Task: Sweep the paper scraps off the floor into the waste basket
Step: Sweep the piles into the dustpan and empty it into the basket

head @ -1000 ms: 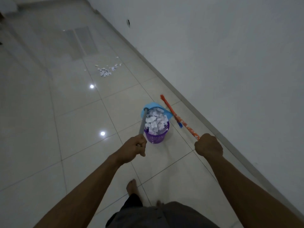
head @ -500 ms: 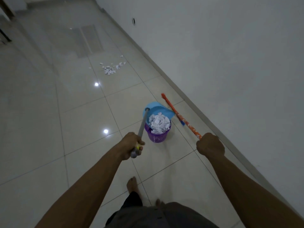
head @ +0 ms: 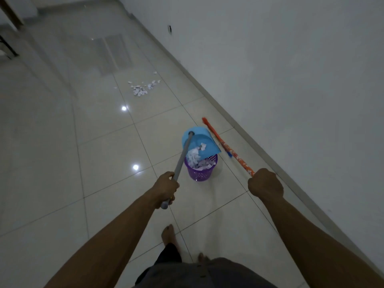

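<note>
1 bskt (head: 200,173) w/ paper scraps (head: 202,164)

Light-blue dustpan (head: 204,140); plain grey dustpan handle (head: 184,154). Purple waste basket (head: 200,174), lattice-holed wall. White paper scraps (head: 193,157) inside; white floor pile (head: 141,90). Orange broom handle (head: 239,161), small white blotches; small blue piece (head: 229,154) on it. Glossy beige floor tiles (head: 62,142), thin dark grout grid. Plain whitish wall (head: 291,80). Dark grey shorts (head: 197,273).
</note>
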